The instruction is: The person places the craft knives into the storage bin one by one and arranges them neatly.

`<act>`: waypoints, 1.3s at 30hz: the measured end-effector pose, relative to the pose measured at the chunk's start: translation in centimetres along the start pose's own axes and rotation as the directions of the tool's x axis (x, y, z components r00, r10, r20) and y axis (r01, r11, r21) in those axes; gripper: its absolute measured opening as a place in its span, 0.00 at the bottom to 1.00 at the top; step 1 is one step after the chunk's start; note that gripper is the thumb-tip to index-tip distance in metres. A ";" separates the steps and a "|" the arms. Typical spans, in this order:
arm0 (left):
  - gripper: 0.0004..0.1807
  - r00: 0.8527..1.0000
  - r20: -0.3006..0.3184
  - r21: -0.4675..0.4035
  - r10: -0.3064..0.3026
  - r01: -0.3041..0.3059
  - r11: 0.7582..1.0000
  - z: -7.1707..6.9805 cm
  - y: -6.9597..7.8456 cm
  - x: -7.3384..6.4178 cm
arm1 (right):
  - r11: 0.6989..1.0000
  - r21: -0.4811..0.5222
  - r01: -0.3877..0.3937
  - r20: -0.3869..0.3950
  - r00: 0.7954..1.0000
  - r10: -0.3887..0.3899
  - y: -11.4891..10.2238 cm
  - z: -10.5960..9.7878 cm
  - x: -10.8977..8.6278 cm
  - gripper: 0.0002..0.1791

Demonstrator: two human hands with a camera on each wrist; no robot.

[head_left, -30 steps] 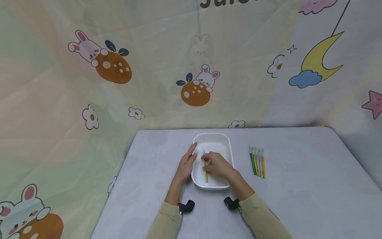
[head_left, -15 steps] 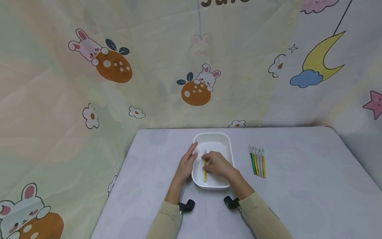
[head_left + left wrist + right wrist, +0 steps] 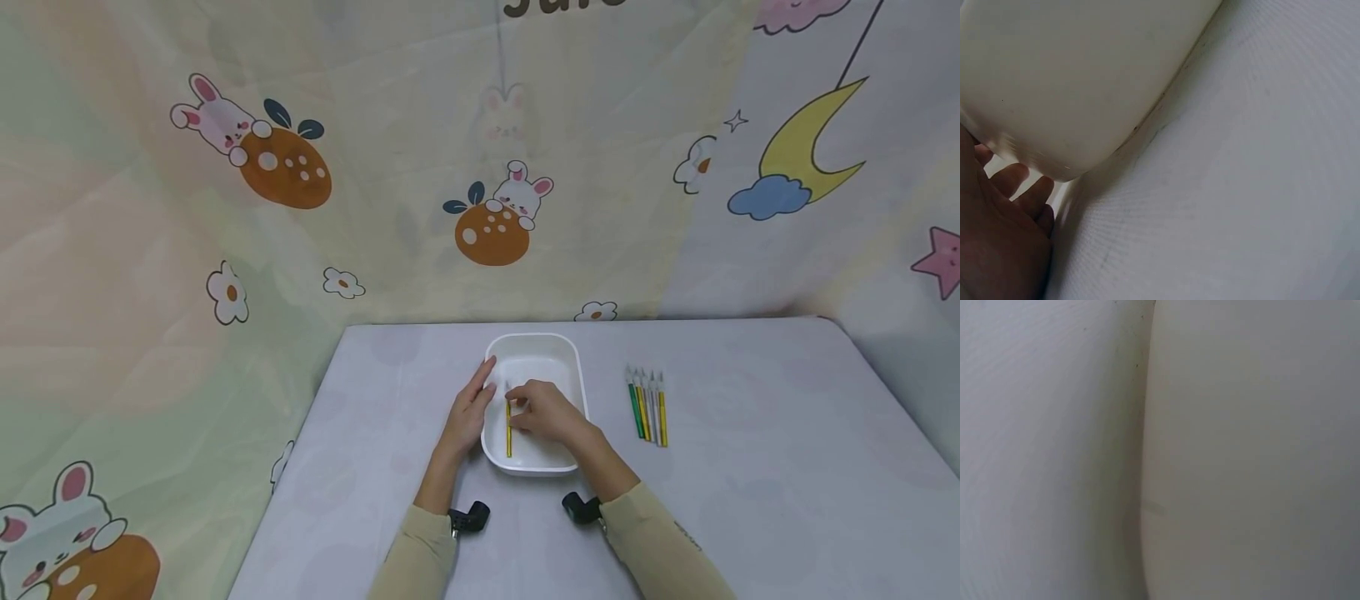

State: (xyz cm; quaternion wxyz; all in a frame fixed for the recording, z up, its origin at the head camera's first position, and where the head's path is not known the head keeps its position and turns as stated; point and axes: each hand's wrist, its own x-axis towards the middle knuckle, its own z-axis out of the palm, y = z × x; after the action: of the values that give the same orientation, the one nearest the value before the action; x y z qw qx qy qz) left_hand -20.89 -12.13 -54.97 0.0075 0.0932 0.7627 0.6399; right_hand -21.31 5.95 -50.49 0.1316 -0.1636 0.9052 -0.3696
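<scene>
I view both forearms [image 3: 609,467] converging on the tray [image 3: 534,472]: left hand [image 3: 465,415], fingers extended, at its left edge; right hand [image 3: 552,412], fingers curled, over its right edge.

The hands [image 3: 550,412] partly hide the yellow pencil [image 3: 509,442] and white tray [image 3: 536,358].

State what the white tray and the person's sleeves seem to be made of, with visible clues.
White tray: probably plastic, smooth and slightly glossy, judging by its rounded corners and the faint highlights in the left wrist view.
Sleeves: matte beige cloth, judging by soft creases; the fibre cannot be told.
</scene>
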 end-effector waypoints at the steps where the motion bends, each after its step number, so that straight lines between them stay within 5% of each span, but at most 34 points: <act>1: 0.27 1.000 0.001 -0.002 -0.004 0.004 1.000 0.0 0.0 0.0 | 1.000 -0.003 0.000 -0.001 1.000 0.000 0.0 0.0 0.0 0.23; 13: 0.26 1.000 0.001 -0.004 -0.019 0.019 1.000 0.0 -0.1 0.1 | 0.996 -0.057 0.064 -0.122 0.990 -0.070 0.1 -0.2 -0.3 0.24; 20: 0.27 1.000 -0.001 -0.017 0.001 -0.001 1.000 0.0 -0.3 0.1 | 0.986 -0.102 0.135 -0.357 0.920 -0.162 -0.3 -0.9 -1.1 0.23; 24: 0.27 1.000 0.001 -0.023 -0.013 0.013 1.000 -0.1 -0.2 0.1 | 0.977 -0.160 0.139 -0.427 0.883 -0.196 -0.4 -1.4 -1.5 0.24; 39: 0.27 1.000 -0.003 -0.013 -0.023 0.023 1.000 0.0 -0.1 0.1 | 0.978 -0.154 0.139 -0.493 0.847 -0.197 1.0 -3.1 -3.2 0.27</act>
State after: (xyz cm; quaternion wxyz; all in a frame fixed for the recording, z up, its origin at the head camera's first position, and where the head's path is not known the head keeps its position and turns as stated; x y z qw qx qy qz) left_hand -21.01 -12.15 -55.08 0.0144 0.0832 0.7595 0.6451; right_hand -19.67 9.84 -48.67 -0.1525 -0.1468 0.9093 -0.3582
